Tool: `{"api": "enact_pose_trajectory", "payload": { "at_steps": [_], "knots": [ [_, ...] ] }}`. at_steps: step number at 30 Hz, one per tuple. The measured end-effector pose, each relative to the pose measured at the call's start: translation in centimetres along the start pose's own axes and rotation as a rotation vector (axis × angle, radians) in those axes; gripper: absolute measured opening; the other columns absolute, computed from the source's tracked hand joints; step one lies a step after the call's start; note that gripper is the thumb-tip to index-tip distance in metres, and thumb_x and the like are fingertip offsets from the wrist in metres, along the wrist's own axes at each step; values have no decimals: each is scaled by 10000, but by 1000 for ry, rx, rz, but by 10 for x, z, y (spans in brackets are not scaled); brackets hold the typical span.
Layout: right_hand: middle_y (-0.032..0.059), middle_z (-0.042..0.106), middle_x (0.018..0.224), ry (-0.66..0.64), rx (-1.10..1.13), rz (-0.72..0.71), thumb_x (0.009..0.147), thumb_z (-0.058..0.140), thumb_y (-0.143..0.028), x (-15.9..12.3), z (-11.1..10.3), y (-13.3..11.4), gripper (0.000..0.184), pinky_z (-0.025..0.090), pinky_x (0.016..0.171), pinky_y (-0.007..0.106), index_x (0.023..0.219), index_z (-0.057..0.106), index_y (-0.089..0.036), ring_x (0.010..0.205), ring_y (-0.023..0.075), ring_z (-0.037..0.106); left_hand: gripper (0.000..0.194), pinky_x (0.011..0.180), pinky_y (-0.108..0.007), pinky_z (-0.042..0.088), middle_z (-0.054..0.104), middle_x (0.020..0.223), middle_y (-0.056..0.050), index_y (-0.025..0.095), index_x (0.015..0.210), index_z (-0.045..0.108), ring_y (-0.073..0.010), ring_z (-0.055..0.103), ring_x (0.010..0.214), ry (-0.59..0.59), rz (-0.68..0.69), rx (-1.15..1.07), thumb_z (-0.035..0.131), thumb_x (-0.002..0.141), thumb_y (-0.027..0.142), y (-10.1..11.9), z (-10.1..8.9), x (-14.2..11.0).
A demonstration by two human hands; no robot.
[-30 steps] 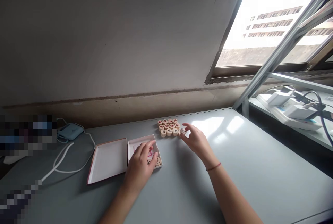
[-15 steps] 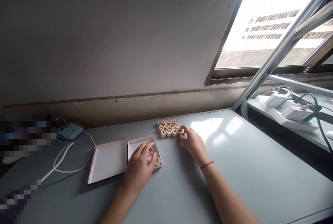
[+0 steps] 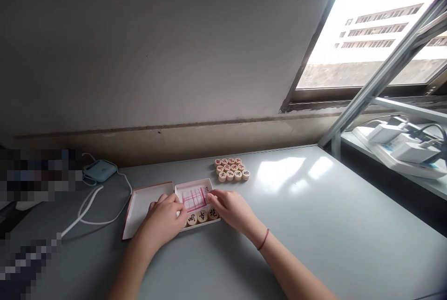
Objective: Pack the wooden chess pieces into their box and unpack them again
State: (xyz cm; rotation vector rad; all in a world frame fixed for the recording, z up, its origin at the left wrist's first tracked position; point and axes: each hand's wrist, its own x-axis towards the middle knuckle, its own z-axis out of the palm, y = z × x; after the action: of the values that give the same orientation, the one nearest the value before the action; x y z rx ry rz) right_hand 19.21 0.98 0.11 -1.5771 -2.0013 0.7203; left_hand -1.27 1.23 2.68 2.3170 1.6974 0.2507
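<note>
A shallow white box [image 3: 195, 183] holds a folded paper chessboard [image 3: 193, 199] with pink grid lines. Along its near side lies a row of xiangqi pieces [image 3: 202, 216] with black characters. My left hand [image 3: 162, 218] is closed at the box's left side, fingers curled; a small white bit shows at its thumb, too little to name. At the right side, my right hand [image 3: 235, 209] pinches the paper's right edge. Beyond the box, stacked xiangqi pieces [image 3: 232, 168] stand in three rows, mostly with red characters on the back rows.
The box lid [image 3: 141, 204] lies inner side up, left of the box. A blue device [image 3: 100, 170] and a white cable [image 3: 82, 209] are farther left on the grey table [image 3: 314, 225]. Metal framing [image 3: 366, 83] and a shelf with plugged-in chargers [image 3: 401, 146] stand at right.
My right hand has left the stacked pieces and come to the box's right side. My left hand has shifted left, uncovering the paper and the row of black pieces.
</note>
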Motion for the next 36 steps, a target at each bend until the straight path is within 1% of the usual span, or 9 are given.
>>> {"api": "enact_pose_trajectory", "payload": {
  "at_steps": [5,8,13,15,18,22,27,32,36],
  "knots": [
    [22,654,671,33,-46,39,959,374,-425,-1,7,-1,367,263,513,225,813,650,-232,573,149,556,188,767,-327,452,680,812,-20,263,691,650,-224,614,834,-94,47,-52,479,734,197,3,-11,-8],
    [16,645,660,36,-55,46,959,371,-429,-1,6,-2,371,259,509,228,804,645,-234,561,146,540,150,716,-308,468,670,790,-12,271,711,636,-213,609,743,-151,-13,-40,500,709,207,4,-17,-12],
    [6,597,634,86,6,-1,979,313,-419,-3,4,-2,414,278,507,226,772,613,-224,542,133,506,110,650,-268,451,657,778,-6,261,746,621,-205,600,730,-176,-27,-140,516,761,289,0,-22,-11],
    [12,608,697,163,38,-98,973,329,-383,-4,5,-5,336,316,528,224,903,612,-217,564,130,510,131,677,-266,451,648,798,7,249,792,592,-182,594,719,-122,-30,-281,512,808,351,0,-23,-6],
    [44,631,851,248,17,-311,877,511,-330,-7,10,-10,270,365,554,228,1104,545,-188,618,135,527,240,740,-271,471,644,921,-10,233,918,564,-177,615,804,-73,-109,-626,530,828,453,7,-17,2],
    [24,612,793,320,0,-400,844,524,-223,-9,16,-14,147,375,539,219,986,547,-195,595,122,518,355,781,-278,497,635,941,-41,199,958,569,-199,635,903,-97,-199,-1043,625,768,495,22,-3,7],
    [30,601,825,364,-20,-318,795,516,-196,-5,10,-7,149,396,550,222,940,550,-198,637,132,536,416,743,-269,505,647,890,-39,181,904,579,-180,644,831,-58,-320,-1202,719,679,501,34,13,10],
    [27,599,859,413,-33,-58,772,521,-217,4,1,17,105,410,569,234,874,547,-207,607,124,511,453,758,-279,511,640,746,4,184,983,554,-146,624,748,101,-351,-1278,702,697,502,28,19,14],
    [39,617,878,346,-131,99,778,517,-196,9,2,38,79,409,592,252,842,563,-202,639,142,542,443,780,-280,521,644,892,-23,186,1070,599,-143,622,802,162,-306,-1230,693,714,432,19,18,15]
  ]
}}
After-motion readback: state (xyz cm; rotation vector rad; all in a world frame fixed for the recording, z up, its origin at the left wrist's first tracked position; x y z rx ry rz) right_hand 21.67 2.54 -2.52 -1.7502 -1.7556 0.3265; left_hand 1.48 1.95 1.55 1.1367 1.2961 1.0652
